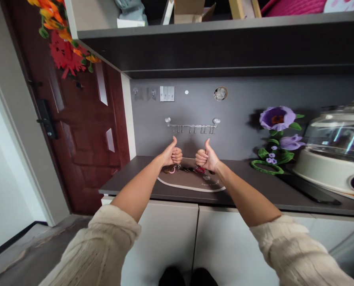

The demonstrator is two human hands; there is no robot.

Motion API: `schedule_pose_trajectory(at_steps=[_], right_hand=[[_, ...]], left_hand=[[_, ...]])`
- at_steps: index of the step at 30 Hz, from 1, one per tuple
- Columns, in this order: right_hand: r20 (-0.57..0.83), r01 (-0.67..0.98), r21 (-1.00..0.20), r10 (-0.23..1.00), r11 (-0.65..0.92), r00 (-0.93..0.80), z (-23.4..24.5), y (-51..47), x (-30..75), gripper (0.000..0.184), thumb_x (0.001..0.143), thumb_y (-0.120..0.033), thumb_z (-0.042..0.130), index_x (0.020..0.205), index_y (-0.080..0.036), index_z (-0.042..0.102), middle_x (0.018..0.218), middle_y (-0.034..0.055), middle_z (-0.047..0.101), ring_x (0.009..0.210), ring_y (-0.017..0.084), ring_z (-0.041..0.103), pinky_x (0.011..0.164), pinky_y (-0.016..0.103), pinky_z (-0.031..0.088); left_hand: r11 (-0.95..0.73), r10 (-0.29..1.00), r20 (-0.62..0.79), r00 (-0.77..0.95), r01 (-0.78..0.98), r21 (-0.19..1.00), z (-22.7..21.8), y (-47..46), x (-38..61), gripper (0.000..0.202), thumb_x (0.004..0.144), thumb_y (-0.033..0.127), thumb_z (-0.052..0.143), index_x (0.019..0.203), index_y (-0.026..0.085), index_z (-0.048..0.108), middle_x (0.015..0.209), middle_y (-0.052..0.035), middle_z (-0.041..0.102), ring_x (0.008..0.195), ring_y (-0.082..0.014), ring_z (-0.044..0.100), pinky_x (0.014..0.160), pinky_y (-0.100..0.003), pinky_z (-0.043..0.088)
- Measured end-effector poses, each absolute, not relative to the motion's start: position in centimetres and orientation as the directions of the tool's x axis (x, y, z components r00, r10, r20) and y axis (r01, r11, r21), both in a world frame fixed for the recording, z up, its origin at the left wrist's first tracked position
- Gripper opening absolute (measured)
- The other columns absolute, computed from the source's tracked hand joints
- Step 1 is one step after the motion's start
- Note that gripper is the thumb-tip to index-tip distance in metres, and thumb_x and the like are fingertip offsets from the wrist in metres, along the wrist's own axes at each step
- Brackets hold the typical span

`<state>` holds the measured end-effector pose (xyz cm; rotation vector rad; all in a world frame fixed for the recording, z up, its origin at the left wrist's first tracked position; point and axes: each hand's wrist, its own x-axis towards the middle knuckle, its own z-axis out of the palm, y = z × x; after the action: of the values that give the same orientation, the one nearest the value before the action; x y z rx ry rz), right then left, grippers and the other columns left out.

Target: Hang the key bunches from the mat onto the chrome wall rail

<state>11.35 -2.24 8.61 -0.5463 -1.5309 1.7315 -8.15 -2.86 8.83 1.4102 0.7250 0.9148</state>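
The left forearm [138, 187] and right forearm [248, 192] slant forward and inward, bringing the left hand [172, 155] and right hand [205, 158] level and near each other, apart, both balled with fingers [177, 155] curled in, the left thumb [174, 140] and right thumb [207, 143] pointing up.

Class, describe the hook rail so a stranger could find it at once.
Find the grey back panel between the overhead shelf and the dark countertop. Low on it, above the brown mat, is a slim, shiny hook rail. Unlike the two separate hooks higher to its left, it is one bar carrying a whole row.
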Motion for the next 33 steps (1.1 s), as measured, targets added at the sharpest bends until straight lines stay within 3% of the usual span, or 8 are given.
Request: schedule_pose_trajectory(at_steps=[9,15,20,23,26,29,33], right_hand=[[0.070,-0.202,-0.976,0.770,-0.078,-0.634,5.0,-1.9,11.9,0.066,0.060,-0.081,0.016,0.040,-0.019,0.011,0.035,-0.0063,0.012,0.031,0.005,0.014,0.032,0.018,0.016],[0.083,-0.223,-0.972,0.765,-0.080,-0.638,6.2,-1.9,11.3,0.064,0.064,-0.078,0.018,0.042,-0.019,0.012,0.035,-0.0066,0.013,0.032,0.005,0.013,0.033,0.019,0.014],[0.128,-0.229,-0.973,0.816,-0.006,-0.563,6.5,-1.3,10.1,0.059,0.068,-0.074,0.024,0.047,-0.019,0.024,0.036,-0.0077,0.017,0.033,0.005,0.013,0.033,0.019,0.012],[0.197,-0.225,-0.969,0.864,0.100,-0.464,6.2,-0.5,8.9,0.047,0.070,-0.065,0.040,0.060,-0.019,0.042,0.036,-0.0092,0.024,0.033,0.004,0.018,0.034,0.018,0.017],[0.269,-0.188,-0.958,0.914,0.219,-0.305,5.6,0.3,7.5,0.029,0.071,-0.046,0.053,0.079,-0.019,0.049,0.042,-0.0086,0.037,0.035,0.004,0.029,0.037,0.017,0.024],[0.280,-0.124,-0.958,0.937,0.259,-0.209,5.1,1.1,6.1,0.017,0.072,-0.029,0.053,0.087,-0.020,0.050,0.061,-0.0043,0.052,0.044,0.005,0.042,0.043,0.017,0.033],[0.303,0.016,-0.951,0.940,0.309,-0.157,4.5,2.2,4.6,0.018,0.069,-0.017,0.050,0.087,-0.019,0.052,0.071,-0.0014,0.054,0.055,0.007,0.049,0.050,0.018,0.039]], left_hand=[[-0.009,0.910,0.022,0.414,-0.033,0.999,5.0,-2.8,-9.4,0.063,0.055,0.081,0.007,0.042,0.021,0.016,0.035,0.0040,0.016,0.033,-0.0063,0.018,0.035,-0.024,0.021],[-0.057,0.902,0.073,0.425,-0.050,0.997,5.9,-2.3,-9.7,0.063,0.060,0.080,0.013,0.042,0.020,0.016,0.035,0.0046,0.015,0.033,-0.0053,0.017,0.036,-0.022,0.018],[-0.203,0.949,0.197,0.246,-0.002,0.979,6.3,-1.2,-10.1,0.058,0.069,0.070,0.031,0.044,0.019,0.021,0.036,0.0065,0.015,0.034,-0.0043,0.016,0.038,-0.022,0.020],[-0.348,0.936,0.342,0.078,0.083,0.934,6.1,-0.1,-10.6,0.044,0.072,0.056,0.046,0.052,0.017,0.036,0.039,0.0078,0.021,0.035,-0.0042,0.021,0.041,-0.021,0.023],[-0.433,0.884,0.463,-0.059,0.265,0.861,5.7,1.0,-11.1,0.024,0.071,0.041,0.054,0.068,0.017,0.049,0.044,0.0074,0.033,0.041,-0.0050,0.033,0.046,-0.020,0.028],[-0.426,0.847,0.520,-0.112,0.442,0.789,4.9,2.0,-11.7,0.016,0.070,0.030,0.055,0.079,0.017,0.054,0.050,0.0060,0.044,0.048,-0.0064,0.041,0.052,-0.019,0.033],[-0.365,0.828,0.538,-0.161,0.574,0.733,3.1,2.9,-12.4,0.016,0.070,0.025,0.053,0.083,0.016,0.057,0.059,0.0030,0.053,0.053,-0.0074,0.046,0.057,-0.020,0.037]])
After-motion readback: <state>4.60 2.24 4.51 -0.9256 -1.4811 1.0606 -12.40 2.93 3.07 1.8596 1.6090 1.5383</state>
